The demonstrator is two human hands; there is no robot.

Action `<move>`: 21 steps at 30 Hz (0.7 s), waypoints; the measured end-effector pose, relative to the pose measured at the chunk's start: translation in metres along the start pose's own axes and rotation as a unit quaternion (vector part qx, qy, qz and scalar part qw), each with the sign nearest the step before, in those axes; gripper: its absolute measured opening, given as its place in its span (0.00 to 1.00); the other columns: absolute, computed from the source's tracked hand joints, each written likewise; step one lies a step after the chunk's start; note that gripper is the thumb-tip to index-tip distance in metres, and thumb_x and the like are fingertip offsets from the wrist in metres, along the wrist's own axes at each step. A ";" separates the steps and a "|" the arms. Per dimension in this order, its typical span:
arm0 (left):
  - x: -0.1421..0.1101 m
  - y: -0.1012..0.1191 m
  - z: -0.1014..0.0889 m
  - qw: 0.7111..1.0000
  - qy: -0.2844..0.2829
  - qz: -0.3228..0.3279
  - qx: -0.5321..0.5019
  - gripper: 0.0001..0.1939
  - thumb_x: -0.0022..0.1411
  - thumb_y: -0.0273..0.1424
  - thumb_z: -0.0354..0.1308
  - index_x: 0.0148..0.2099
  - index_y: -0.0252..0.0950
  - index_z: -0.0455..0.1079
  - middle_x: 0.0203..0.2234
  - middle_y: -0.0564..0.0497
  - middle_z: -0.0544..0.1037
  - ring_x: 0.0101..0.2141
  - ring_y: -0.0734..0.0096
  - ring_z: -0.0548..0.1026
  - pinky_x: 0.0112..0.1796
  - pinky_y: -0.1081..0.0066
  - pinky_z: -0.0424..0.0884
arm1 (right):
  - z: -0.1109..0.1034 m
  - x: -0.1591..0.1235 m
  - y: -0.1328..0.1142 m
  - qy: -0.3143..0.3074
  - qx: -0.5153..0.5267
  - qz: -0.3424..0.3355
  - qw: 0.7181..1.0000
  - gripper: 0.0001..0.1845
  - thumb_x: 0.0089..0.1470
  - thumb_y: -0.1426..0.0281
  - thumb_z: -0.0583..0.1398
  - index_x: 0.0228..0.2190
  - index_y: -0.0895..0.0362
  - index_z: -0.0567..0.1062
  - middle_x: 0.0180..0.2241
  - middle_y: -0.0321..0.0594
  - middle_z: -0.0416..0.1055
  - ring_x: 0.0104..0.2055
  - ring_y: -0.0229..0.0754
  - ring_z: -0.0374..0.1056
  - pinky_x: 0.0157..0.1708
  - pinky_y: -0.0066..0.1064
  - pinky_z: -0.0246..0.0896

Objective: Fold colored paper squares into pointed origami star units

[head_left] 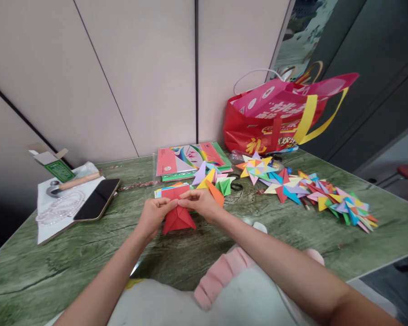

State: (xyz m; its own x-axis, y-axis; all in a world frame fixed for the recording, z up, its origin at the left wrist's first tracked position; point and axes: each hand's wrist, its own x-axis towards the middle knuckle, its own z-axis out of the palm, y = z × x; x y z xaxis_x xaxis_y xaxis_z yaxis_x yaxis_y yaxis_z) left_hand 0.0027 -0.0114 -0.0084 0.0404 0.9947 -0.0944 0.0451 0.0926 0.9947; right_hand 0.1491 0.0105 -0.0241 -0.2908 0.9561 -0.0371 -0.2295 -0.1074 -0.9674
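Note:
A folded red paper piece (177,218) rests on the green marble table (88,258) in front of me. My left hand (154,214) pinches its upper left edge with closed fingers. My right hand (201,203) pinches its top from the right, fingers closed too. Both hands meet at the paper's upper point. Just behind the hands lies a small stack of coloured paper sheets (172,190), and loose folded pieces (214,181) in yellow, orange, purple and green lie to the right of it.
Paper packs (190,160) lie at the back. Several finished multicoloured paper stars (309,190) spread to the right. A red and pink bag (279,115) stands against the wall. A phone (97,199), beads (59,206) and a small box (52,164) sit left.

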 end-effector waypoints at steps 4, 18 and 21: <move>-0.001 0.000 0.002 0.999 0.015 -0.011 -0.029 0.16 0.36 0.37 0.67 0.17 0.31 0.67 0.11 0.57 0.68 0.15 0.82 0.61 0.18 0.79 0.55 | 0.001 0.000 -0.002 0.002 0.006 -0.002 1.000 0.16 0.29 0.66 0.68 0.24 0.60 0.73 0.17 0.30 0.68 0.20 0.31 0.62 0.24 0.26 0.60; 0.002 -0.003 0.001 0.999 0.031 -0.029 -0.026 0.15 0.34 0.35 0.68 0.21 0.31 0.69 0.15 0.54 0.74 0.17 0.77 0.68 0.19 0.78 0.62 | -0.004 0.003 0.001 0.015 -0.012 -0.012 1.000 0.11 0.31 0.71 0.65 0.22 0.59 0.69 0.17 0.29 0.65 0.19 0.31 0.60 0.21 0.24 0.57; 0.001 -0.002 0.000 0.997 0.044 -0.043 -0.037 0.15 0.32 0.33 0.69 0.19 0.30 0.68 0.14 0.54 0.74 0.16 0.78 0.68 0.19 0.79 0.62 | -0.004 0.004 0.002 -0.002 -0.017 -0.022 1.000 0.09 0.32 0.71 0.65 0.21 0.59 0.71 0.18 0.30 0.66 0.21 0.31 0.60 0.22 0.24 0.57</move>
State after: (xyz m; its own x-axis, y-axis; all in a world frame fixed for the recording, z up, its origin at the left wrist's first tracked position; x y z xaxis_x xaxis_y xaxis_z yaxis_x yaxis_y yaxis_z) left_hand 0.0029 -0.0101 -0.0107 -0.0476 0.9828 -0.1782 -0.0297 0.1770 0.9838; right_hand 0.1512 0.0147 -0.0276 -0.2851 0.9585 0.0066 -0.2098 -0.0556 -0.9762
